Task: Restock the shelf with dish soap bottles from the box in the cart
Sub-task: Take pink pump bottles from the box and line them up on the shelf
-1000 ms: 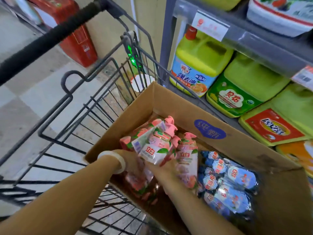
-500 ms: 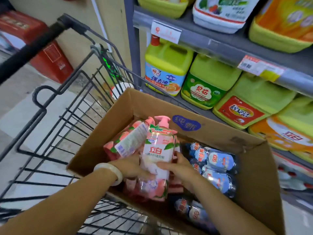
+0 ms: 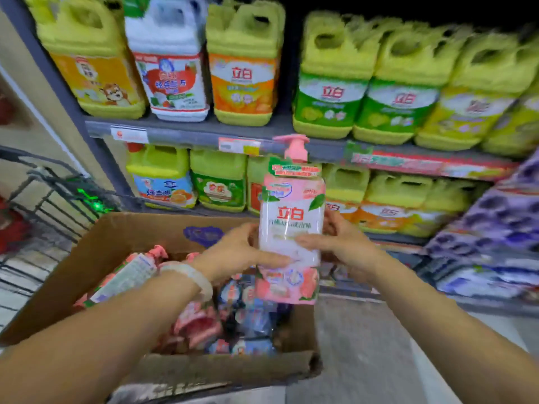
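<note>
The bottle, pink with a pump top, has come up out of the box and now stands upright in the air over the box's far right corner, in front of the shelf. Half a second ago it was still low among the other bottles. The left hand and right hand clasp it from either side, fingers wrapped across its label. Lifting looks done; placing it on the shelf is likely next, though no free slot shows among the jugs.
</note>
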A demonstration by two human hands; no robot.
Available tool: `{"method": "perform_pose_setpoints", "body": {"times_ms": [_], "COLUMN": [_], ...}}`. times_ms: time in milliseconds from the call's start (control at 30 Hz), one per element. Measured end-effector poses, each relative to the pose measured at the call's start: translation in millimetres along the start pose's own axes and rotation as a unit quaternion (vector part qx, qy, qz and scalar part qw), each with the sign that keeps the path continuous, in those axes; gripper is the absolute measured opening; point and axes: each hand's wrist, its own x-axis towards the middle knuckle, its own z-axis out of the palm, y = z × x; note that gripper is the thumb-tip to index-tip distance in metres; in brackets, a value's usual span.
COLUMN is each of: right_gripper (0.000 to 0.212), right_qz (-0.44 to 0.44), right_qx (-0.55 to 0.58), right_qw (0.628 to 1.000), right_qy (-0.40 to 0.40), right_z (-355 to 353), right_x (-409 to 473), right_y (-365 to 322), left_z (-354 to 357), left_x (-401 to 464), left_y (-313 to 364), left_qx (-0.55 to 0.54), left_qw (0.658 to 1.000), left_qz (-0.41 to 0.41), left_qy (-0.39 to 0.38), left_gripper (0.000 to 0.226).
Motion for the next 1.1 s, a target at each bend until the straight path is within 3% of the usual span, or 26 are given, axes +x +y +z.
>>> {"method": "perform_pose_setpoints", "body": {"times_ms": [67,133,267,467,667,800,967,1100], "right_gripper": [0.057,0.074,0.052,0.047,0.040,0.038,0.035,0.038], "right_qz": [-0.029,-0.060,-0.108,-0.138,-0.159,-0.175,-0.194,-0.212], "right_qx": [0.005,-0.008,-0.017,-0.047,-0.051,-0.045,-0.057,-0.051], "right_qw": [0.999,0.996,0.985,0.959,0.934,0.917,0.904,0.898], "right_qy": [0.034,0.066,0.131,0.245,0.316,0.354,0.377,0.382], "right_z": [-48.1,-94.9,-180.9,-284.9,-368.3,-427.2,-515.5,-593.5], "right_x": [-41.7,-84.9,-169.0,-273.7,-329.4,-338.8,-320.4,-294.7], "right_y": [-16.5,-31.9,-57.5,-83.0,-95.6,-107.3,-136.9,-181.2], "left_z": [51.5,102.8,206.2,338.6,434.6,489.2,543.5,580.6], "left_x": [3.3,7.6,13.0,21.3,53.9,90.7,159.5,215.8], "left_y": [32.9,63.0,121.9,195.4,243.7,275.0,329.5,394.2], "left_qx": [0.010,0.030,0.078,0.107,0.112,0.107,0.124,0.153], "left_qw": [0.999,0.996,0.988,0.962,0.945,0.934,0.928,0.914], "left_qz": [0.032,0.064,0.115,0.171,0.206,0.222,0.258,0.300], "left_qy": [-0.028,-0.051,-0.068,-0.184,-0.229,-0.260,-0.239,-0.225], "left_gripper": [0.045,0.063,0.086,0.029,0.047,0.045,0.055,0.043]}}
